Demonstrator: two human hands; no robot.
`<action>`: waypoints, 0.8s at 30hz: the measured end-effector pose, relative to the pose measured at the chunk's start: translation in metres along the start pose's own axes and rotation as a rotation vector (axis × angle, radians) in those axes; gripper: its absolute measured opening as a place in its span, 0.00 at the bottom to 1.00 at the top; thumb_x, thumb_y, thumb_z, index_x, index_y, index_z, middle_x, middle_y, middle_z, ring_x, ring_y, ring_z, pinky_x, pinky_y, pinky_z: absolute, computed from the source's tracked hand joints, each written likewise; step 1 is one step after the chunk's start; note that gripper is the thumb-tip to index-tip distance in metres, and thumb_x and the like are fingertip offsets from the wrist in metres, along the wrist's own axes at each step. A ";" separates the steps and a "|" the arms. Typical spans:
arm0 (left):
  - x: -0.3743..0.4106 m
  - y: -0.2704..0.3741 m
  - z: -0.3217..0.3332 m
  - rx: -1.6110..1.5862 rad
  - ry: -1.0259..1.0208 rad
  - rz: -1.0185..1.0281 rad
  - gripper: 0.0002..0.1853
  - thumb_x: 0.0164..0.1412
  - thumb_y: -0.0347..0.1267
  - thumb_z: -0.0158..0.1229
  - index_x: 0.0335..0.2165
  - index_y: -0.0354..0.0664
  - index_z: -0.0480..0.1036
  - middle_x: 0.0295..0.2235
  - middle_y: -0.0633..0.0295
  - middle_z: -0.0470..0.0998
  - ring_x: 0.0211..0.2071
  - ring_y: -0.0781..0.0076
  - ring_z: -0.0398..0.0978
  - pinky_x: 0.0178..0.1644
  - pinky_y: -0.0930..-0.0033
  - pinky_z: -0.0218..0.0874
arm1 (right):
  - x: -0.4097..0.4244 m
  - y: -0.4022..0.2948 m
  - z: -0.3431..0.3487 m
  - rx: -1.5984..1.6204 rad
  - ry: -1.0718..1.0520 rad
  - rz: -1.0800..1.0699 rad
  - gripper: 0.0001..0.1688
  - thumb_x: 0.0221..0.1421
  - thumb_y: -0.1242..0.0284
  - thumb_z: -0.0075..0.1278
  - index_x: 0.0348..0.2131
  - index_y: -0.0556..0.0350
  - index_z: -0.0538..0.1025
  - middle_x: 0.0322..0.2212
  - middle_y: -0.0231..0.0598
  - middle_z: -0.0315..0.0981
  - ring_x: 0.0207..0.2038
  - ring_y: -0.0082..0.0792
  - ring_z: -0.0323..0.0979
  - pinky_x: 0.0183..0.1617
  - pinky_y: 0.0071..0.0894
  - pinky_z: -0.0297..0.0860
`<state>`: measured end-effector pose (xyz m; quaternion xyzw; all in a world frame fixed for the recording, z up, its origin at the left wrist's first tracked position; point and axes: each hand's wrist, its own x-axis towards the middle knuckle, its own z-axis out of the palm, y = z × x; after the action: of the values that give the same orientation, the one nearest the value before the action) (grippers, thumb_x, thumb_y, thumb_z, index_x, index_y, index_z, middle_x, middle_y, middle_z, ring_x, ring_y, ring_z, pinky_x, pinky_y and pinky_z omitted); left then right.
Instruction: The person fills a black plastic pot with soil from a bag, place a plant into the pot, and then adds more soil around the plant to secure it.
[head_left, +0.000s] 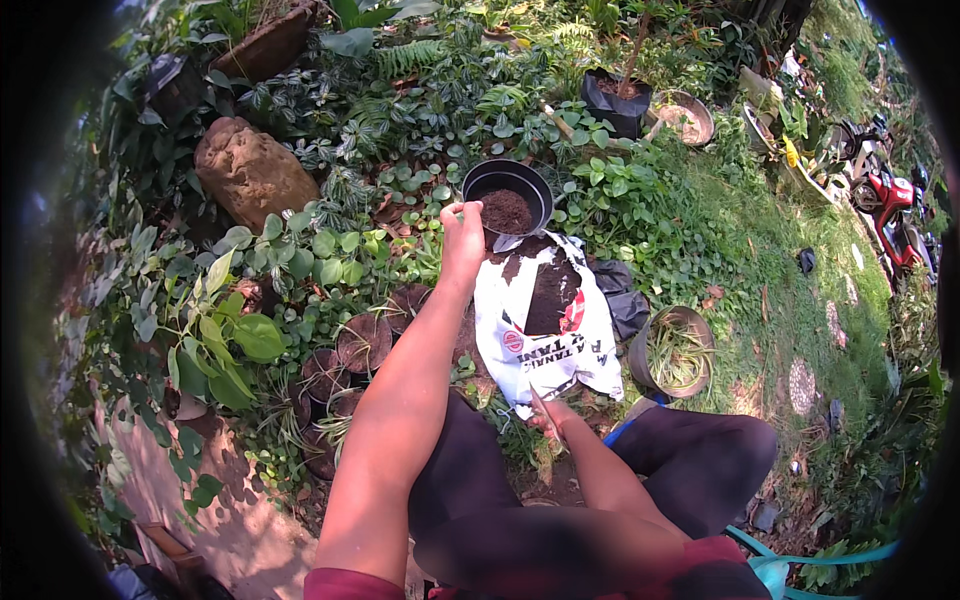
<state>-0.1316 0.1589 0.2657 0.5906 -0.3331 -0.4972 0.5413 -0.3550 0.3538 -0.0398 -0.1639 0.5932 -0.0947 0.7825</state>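
My left hand (463, 232) grips the rim of a black plastic plant pot (538, 196), which is partly filled with dark soil (506, 212). Just below the pot lies a torn white plastic bag (495, 300), printed with writing, its dark potting soil (553, 296) exposed. Near the bag's lower edge is my right hand (550, 420), closed around a thin, pointed tool whose kind I cannot tell. A round pot of cut, grass-like leaves (679, 352) stands right of the bag. Several small soil-filled pots (365, 343), some with slender plants, cluster left of my left forearm.
A large brown rock (253, 174) rests among leafy plants at the upper left. A black grow bag (616, 103) and a shallow round pot (684, 118) stand beyond the soil bag. Black plastic (619, 296) touches its right side. A red motorcycle (892, 196) is at the far right.
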 end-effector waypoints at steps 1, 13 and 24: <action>-0.004 0.007 0.002 -0.039 -0.024 -0.014 0.26 0.58 0.46 0.47 0.48 0.42 0.55 0.33 0.57 0.69 0.32 0.69 0.70 0.33 0.66 0.64 | 0.021 0.004 0.006 -0.110 0.057 0.021 0.22 0.58 0.54 0.47 0.43 0.50 0.69 0.25 0.39 0.73 0.16 0.28 0.67 0.14 0.31 0.59; 0.006 0.006 0.001 -0.050 -0.013 -0.019 0.26 0.57 0.48 0.45 0.48 0.45 0.55 0.35 0.59 0.68 0.31 0.70 0.70 0.32 0.66 0.65 | 0.003 -0.044 0.057 0.535 0.228 -0.857 0.11 0.61 0.75 0.42 0.25 0.57 0.72 0.22 0.30 0.71 0.24 0.20 0.67 0.25 0.23 0.64; 0.003 0.007 0.004 -0.056 -0.041 -0.023 0.23 0.58 0.48 0.46 0.46 0.48 0.56 0.38 0.59 0.68 0.34 0.71 0.70 0.34 0.65 0.64 | -0.070 -0.063 0.125 0.366 0.319 -0.968 0.15 0.58 0.76 0.43 0.18 0.53 0.64 0.17 0.22 0.58 0.22 0.14 0.53 0.26 0.20 0.55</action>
<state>-0.1335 0.1540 0.2725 0.5687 -0.3231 -0.5246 0.5450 -0.2518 0.3374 0.0763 -0.2628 0.5354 -0.5698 0.5654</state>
